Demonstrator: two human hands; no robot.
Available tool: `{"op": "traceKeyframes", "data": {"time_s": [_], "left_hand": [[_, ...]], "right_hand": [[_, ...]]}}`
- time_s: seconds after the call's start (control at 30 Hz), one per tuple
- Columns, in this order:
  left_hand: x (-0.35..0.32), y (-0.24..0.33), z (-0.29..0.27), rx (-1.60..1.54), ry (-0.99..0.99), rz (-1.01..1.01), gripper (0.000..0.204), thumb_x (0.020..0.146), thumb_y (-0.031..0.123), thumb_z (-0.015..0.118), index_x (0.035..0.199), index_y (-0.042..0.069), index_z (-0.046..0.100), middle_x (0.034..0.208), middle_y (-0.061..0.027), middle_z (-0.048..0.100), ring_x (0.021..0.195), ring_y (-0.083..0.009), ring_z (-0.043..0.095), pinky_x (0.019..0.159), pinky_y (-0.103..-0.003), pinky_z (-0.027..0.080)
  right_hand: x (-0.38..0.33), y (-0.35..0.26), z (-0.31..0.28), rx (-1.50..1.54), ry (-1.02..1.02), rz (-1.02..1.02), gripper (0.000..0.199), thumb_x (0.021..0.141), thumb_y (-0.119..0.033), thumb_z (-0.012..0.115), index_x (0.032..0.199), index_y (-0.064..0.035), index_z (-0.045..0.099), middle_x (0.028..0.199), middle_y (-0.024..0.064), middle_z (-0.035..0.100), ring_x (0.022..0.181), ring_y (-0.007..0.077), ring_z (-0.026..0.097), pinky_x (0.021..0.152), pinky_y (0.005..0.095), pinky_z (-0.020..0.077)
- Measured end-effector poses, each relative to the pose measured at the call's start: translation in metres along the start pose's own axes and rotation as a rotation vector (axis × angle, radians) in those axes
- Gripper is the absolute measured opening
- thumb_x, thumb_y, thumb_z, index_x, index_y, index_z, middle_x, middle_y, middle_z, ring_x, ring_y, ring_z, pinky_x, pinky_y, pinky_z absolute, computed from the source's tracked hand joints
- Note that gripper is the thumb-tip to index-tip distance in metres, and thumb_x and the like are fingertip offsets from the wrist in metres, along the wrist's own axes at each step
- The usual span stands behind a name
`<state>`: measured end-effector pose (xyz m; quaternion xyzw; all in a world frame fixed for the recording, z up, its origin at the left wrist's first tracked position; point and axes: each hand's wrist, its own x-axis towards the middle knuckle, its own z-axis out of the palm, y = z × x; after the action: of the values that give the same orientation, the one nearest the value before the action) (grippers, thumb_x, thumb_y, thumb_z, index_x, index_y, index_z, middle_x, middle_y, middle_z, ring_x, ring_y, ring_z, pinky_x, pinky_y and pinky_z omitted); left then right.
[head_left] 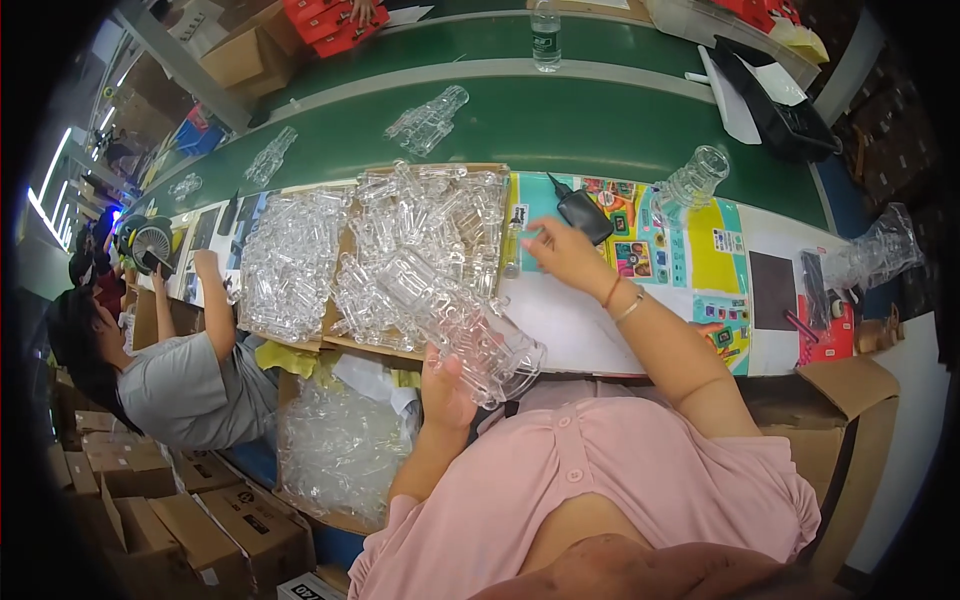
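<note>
My left hand (448, 392) is closed around the lower part of a large clear plastic shell (470, 335), molded and ribbed with a wide round end, tilted in front of my body. My right hand (572, 258) reaches over the worktable with bent fingers slightly apart and nothing visible in them. Close by its fingertips is a slim clear tube-like piece (512, 252), by the carton's edge. Beyond that hand lies a black bottle-shaped tool (583, 214) with a thin pointed tip. Clear molded parts heap up in an open carton (425, 215) left of my hands.
Another carton of clear parts (290, 260) adjoins on the left, near a co-worker in grey (195, 385). A clear shell (692, 180) stands on printed sheets (715, 260). The green conveyor (600, 115) carries several shells, a water bottle (545, 40) and a black tray (775, 105). Below is a bag-filled box (340, 450).
</note>
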<state>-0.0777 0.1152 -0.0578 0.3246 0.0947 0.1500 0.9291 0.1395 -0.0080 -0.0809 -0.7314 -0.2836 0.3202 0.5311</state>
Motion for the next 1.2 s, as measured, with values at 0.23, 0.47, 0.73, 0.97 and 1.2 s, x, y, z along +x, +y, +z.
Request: {"op": "traceKeyframes", "data": {"time_s": [0.23, 0.47, 0.73, 0.97, 1.2], "left_hand": [[-0.006, -0.002, -0.009, 0.131, 0.024, 0.06, 0.064, 0.075, 0.019, 0.067, 0.126, -0.002, 0.033, 0.118, -0.0127, 0.047, 0.11, -0.0244, 0.047, 0.097, -0.039, 0.036], [-0.01, 0.007, -0.01, 0.273, 0.032, 0.11, 0.069, 0.071, 0.018, 0.072, 0.126, -0.003, 0.036, 0.117, -0.0089, 0.048, 0.108, -0.0193, 0.047, 0.095, -0.033, 0.035], [-0.001, 0.018, 0.025, 0.168, -0.077, 0.036, 0.075, 0.071, 0.023, 0.074, 0.128, -0.003, 0.033, 0.121, -0.0108, 0.046, 0.111, -0.0204, 0.047, 0.095, -0.034, 0.036], [-0.002, 0.013, 0.039, 0.269, -0.182, 0.025, 0.079, 0.071, 0.023, 0.074, 0.131, -0.003, 0.029, 0.123, -0.0123, 0.046, 0.114, -0.0213, 0.046, 0.097, -0.035, 0.035], [-0.003, 0.009, 0.042, 0.329, -0.184, 0.048, 0.078, 0.07, 0.02, 0.074, 0.13, -0.003, 0.031, 0.122, -0.013, 0.048, 0.112, -0.0204, 0.047, 0.096, -0.034, 0.036]], "right_hand": [[0.042, 0.014, 0.026, -0.769, 0.298, -0.043, 0.051, 0.076, -0.021, 0.057, 0.118, 0.0004, 0.038, 0.102, 0.0257, 0.05, 0.08, 0.0391, 0.058, 0.071, 0.0462, 0.0482], [0.001, 0.017, 0.004, 0.073, 0.079, -0.002, 0.044, 0.084, -0.013, 0.047, 0.125, -0.0012, 0.036, 0.091, 0.0125, 0.052, 0.063, 0.017, 0.054, 0.052, 0.0284, 0.0452], [-0.096, -0.057, 0.015, 0.904, -0.106, -0.131, 0.044, 0.095, -0.031, 0.034, 0.13, -0.0041, 0.035, 0.084, 0.0081, 0.052, 0.05, 0.0085, 0.042, 0.044, 0.0201, 0.0346], [-0.122, -0.063, 0.021, 0.51, 0.065, -0.301, 0.04, 0.095, -0.026, 0.039, 0.129, -0.0045, 0.039, 0.086, 0.0061, 0.052, 0.06, 0.0077, 0.046, 0.05, 0.0193, 0.0389], [-0.132, -0.063, 0.022, 0.08, 0.238, -0.463, 0.034, 0.092, -0.016, 0.046, 0.123, -0.0044, 0.047, 0.09, 0.0029, 0.05, 0.069, 0.0068, 0.046, 0.058, 0.0194, 0.0422]]}}
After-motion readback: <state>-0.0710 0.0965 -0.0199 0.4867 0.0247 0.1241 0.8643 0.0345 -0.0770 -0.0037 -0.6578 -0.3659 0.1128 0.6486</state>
